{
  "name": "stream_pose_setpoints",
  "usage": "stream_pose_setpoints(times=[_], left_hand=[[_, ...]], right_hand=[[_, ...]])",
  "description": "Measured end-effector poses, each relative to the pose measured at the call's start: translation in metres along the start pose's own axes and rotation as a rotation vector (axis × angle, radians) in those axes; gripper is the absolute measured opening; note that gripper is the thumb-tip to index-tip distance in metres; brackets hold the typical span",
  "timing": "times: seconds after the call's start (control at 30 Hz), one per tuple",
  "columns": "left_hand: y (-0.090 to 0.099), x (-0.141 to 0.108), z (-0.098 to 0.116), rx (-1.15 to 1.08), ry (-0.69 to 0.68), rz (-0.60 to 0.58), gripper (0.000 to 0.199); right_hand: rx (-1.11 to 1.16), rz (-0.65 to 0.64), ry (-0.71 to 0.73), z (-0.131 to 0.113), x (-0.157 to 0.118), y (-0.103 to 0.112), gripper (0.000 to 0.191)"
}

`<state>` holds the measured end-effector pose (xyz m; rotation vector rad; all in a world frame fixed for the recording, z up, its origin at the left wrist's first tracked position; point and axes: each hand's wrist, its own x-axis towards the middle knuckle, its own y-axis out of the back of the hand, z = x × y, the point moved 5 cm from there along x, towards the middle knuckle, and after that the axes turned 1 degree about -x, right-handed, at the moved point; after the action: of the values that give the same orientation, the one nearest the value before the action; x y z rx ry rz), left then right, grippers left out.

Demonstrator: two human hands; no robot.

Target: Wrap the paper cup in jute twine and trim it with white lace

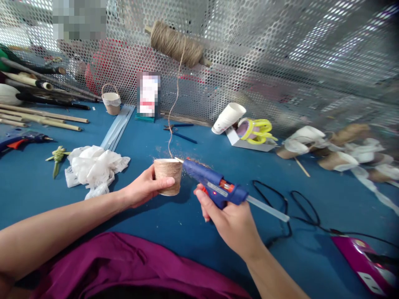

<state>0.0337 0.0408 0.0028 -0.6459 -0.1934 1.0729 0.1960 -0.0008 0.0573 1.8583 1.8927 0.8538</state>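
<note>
Perforated metal panelling stood behind a blue tabletop, with a spool of twine mounted against it. One strand ran down slackly to the twine-wrapped cup, held upright above the tabletop near its middle; a tug there could have loosened or shifted the wrap, if it was not yet fixed.

From the right, the black cable lay in loose loops near the glue gun; caught on something, it could have jerked the tip sideways. The right hand had its fingers closed round the gun's handle, one by the red trigger, and a hard squeeze could have flooded the rim with glue.

The left hand gripped the cup, fingers behind and thumb across the front. With the nozzle at the rim, a slip or a drip could have burned that thumb. Whether nozzle and rim touched was unclear.
</note>
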Motion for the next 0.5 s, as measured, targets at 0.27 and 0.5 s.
stream_pose_setpoints(times=[0.27, 0.5], left_hand=[[0.018, 0.002, 0.014, 0.423, -0.265, 0.214, 0.066], [0.021, 0.002, 0.019, 0.514, -0.331, 0.245, 0.067]], right_hand=[[0.06, -0.029, -0.082, 0.002, -0.001, 0.0, 0.027], [0.095, -0.011, -0.077, 0.001, -0.001, 0.004, 0.029]])
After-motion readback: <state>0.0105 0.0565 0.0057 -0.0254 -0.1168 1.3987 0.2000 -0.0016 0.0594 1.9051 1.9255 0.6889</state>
